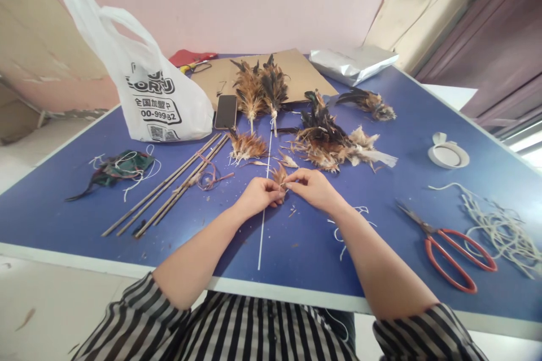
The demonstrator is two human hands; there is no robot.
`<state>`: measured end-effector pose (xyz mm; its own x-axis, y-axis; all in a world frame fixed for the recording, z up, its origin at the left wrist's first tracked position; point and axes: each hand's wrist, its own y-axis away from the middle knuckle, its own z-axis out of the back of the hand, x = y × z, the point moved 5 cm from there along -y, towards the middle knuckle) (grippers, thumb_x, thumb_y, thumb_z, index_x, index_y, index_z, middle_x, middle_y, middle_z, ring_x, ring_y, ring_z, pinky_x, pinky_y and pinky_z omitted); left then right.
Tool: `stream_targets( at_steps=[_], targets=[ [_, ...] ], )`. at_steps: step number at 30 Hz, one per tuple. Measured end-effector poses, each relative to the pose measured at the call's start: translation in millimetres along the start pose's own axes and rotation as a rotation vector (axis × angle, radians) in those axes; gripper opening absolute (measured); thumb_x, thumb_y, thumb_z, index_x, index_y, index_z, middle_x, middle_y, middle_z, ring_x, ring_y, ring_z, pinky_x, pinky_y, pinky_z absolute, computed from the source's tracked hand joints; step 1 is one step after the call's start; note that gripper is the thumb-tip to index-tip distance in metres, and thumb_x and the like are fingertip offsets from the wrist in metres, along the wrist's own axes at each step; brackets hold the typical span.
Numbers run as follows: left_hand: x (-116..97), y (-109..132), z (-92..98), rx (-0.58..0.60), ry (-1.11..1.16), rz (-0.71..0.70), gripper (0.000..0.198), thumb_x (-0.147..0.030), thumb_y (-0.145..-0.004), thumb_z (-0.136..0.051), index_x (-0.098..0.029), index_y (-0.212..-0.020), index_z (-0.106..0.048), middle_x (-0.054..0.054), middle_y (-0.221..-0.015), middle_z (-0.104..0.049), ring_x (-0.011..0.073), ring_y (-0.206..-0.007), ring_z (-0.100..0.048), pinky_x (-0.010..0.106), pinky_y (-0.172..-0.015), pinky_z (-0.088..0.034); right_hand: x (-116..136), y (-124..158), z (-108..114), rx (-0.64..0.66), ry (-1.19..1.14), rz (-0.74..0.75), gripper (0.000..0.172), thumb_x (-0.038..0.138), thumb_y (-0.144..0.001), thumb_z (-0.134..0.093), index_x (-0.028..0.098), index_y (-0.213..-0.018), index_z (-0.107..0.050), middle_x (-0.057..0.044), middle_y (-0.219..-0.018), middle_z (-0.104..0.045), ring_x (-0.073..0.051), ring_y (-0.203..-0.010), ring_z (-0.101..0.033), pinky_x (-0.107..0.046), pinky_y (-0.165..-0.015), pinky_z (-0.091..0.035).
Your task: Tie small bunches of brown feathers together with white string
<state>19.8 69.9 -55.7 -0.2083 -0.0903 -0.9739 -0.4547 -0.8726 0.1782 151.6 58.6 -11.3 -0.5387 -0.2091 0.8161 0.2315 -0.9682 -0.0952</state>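
Observation:
Over the white line in the middle of the blue table, my left hand (266, 193) is closed on the lower ends of a small tuft of brown feathers (279, 174). From the other side my right hand (311, 186) pinches at the same tuft with thumb and forefinger; whether a string is in the pinch is too small to tell. Beyond the hands lies a bundle of brown feathers (248, 146) with white string ends. A loose heap of black, brown and pale feathers (326, 141) spreads to the right of it. Two feather bunches bound on sticks (251, 93) rest farther back on cardboard.
Red-handled scissors (453, 248), tangled white string (502, 231) and a tape roll (449, 153) lie at right. Thin sticks (169, 186), a phone (226, 111) and a white plastic bag (156, 90) are at left. A silver packet (353, 62) sits at the back.

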Motion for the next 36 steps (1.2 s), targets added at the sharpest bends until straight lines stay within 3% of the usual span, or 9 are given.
stream_targets(
  at_steps=[5, 10, 18, 21, 24, 27, 32, 36],
  targets=[
    [-2, 1, 0.5, -0.001, 0.032, 0.016, 0.013, -0.020, -0.065, -0.062, -0.009, -0.072, -0.059, 0.006, -0.063, -0.062, 0.0099, -0.054, -0.057, 0.021, -0.049, -0.046, -6, 3, 1, 0.032, 0.172, 0.072, 0.016, 0.018, -0.063, -0.060, 0.020, -0.078, -0.067, -0.001, -0.075, -0.058, -0.011, -0.065, -0.049, -0.024, -0.064, -0.037],
    [-3, 1, 1.3, 0.002, 0.036, 0.020, 0.013, -0.020, -0.065, -0.062, -0.009, -0.071, -0.058, 0.006, -0.062, -0.062, 0.0104, -0.053, -0.057, 0.021, -0.047, -0.046, -2, 5, -3, 0.034, 0.205, 0.108, 0.009, 0.017, -0.068, -0.056, 0.019, -0.069, -0.065, -0.001, -0.070, -0.057, -0.011, -0.066, -0.049, -0.024, -0.064, -0.036],
    [-1, 0, 3.5, -0.001, 0.028, 0.047, 0.013, -0.014, -0.063, -0.062, -0.009, -0.074, -0.058, 0.005, -0.059, -0.062, 0.0124, -0.057, -0.060, 0.020, -0.047, -0.046, -2, 7, -8, 0.221, 0.110, 0.125, 0.011, 0.017, -0.067, -0.054, 0.016, -0.067, -0.066, -0.001, -0.069, -0.060, -0.011, -0.068, -0.052, -0.022, -0.065, -0.038],
    [0, 0, 2.9, 0.003, 0.014, 0.059, 0.013, -0.014, -0.063, -0.062, -0.010, -0.074, -0.059, 0.005, -0.060, -0.061, 0.0118, -0.056, -0.059, 0.020, -0.046, -0.045, -3, 6, -5, 0.207, 0.049, 0.060, 0.011, 0.020, -0.067, -0.056, 0.016, -0.067, -0.066, -0.002, -0.069, -0.062, -0.011, -0.065, -0.053, -0.022, -0.062, -0.039],
    [0, 0, 2.6, 0.000, 0.001, 0.050, 0.013, -0.014, -0.062, -0.061, -0.011, -0.075, -0.059, 0.004, -0.062, -0.062, 0.0120, -0.056, -0.059, 0.020, -0.046, -0.045, -6, 5, -2, 0.103, -0.107, -0.093, 0.020, 0.024, -0.072, -0.050, 0.015, -0.082, -0.064, -0.001, -0.057, -0.060, -0.009, -0.048, -0.050, -0.021, -0.049, -0.039],
    [-1, 1, 1.9, 0.009, -0.019, 0.031, 0.013, -0.014, -0.061, -0.061, -0.011, -0.073, -0.059, 0.003, -0.061, -0.061, 0.0103, -0.053, -0.057, 0.019, -0.044, -0.043, -11, 5, -13, 0.124, -0.283, -0.206, 0.025, 0.020, -0.074, -0.043, 0.015, -0.094, -0.057, 0.001, -0.050, -0.058, -0.007, -0.036, -0.045, -0.018, -0.039, -0.036],
    [-8, 5, 1.3, 0.031, -0.142, -0.095, 0.011, -0.018, -0.064, -0.059, -0.011, -0.073, -0.061, 0.002, -0.061, -0.061, 0.0080, -0.051, -0.052, 0.019, -0.049, -0.040, -18, 3, -28, 0.181, -0.325, -0.207, 0.020, 0.011, -0.067, -0.047, 0.014, -0.084, -0.057, -0.001, -0.058, -0.062, -0.008, -0.049, -0.055, -0.015, -0.043, -0.042],
    [-19, 12, 3.5, -0.078, -0.417, -0.278, 0.011, -0.015, -0.066, -0.056, -0.015, -0.072, -0.065, 0.000, -0.063, -0.062, 0.0089, -0.056, -0.052, 0.020, -0.057, -0.039, -18, 2, -27, 0.184, -0.269, -0.154, 0.019, 0.010, -0.065, -0.047, 0.015, -0.077, -0.060, -0.001, -0.064, -0.063, -0.009, -0.056, -0.057, -0.016, -0.049, -0.044]
  ],
)
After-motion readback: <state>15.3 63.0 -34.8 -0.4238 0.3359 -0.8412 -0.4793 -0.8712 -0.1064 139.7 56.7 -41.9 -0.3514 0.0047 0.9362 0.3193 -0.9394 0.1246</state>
